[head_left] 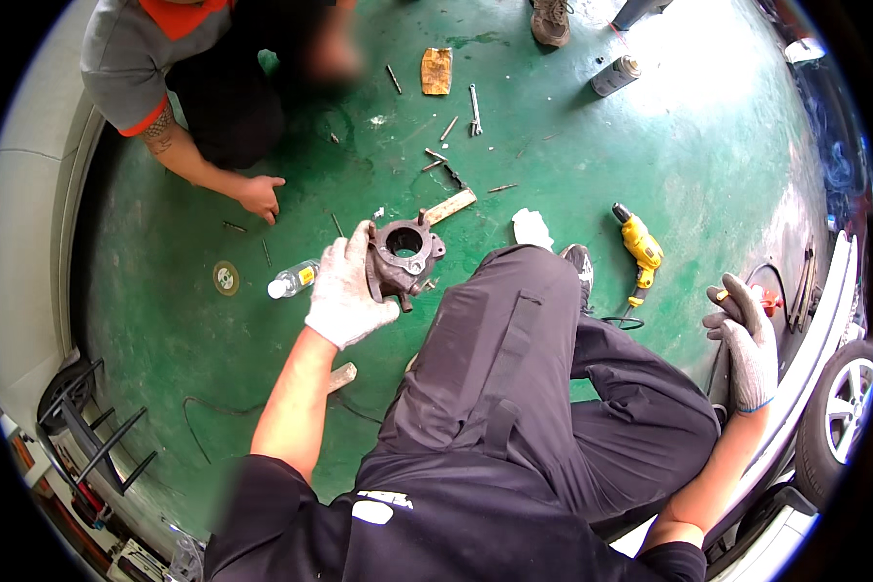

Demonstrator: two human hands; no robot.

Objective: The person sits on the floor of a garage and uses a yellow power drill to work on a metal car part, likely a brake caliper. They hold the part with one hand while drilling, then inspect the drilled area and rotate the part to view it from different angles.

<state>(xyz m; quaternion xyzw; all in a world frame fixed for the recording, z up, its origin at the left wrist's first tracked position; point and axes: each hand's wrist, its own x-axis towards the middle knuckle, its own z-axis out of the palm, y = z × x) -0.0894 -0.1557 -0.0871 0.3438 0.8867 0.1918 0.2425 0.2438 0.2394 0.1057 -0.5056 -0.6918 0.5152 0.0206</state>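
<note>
A heavy cast-metal housing (404,254), with a round bore and studs, stands on the floor by my left knee. My left hand (347,289), in a pale work glove, is closed around its left side. Under the housing lies a wooden strip, its end (453,206) showing beyond it. My right hand (747,335), gloved too, is raised out to the right above my thigh. Its fingers are bent, with a small yellowish stub (722,295) at the fingertips, too small to name. Between my knee and that hand, a yellow power drill (640,250) lies on the floor.
A co-worker's hand (261,198) rests near the floor at upper left. A clear bottle (294,279) and a cutting disc (225,278) lie left of the housing. Beyond it are a wrench (475,111), several drill bits and a spray can (616,76). A car wheel (849,407) stands at right.
</note>
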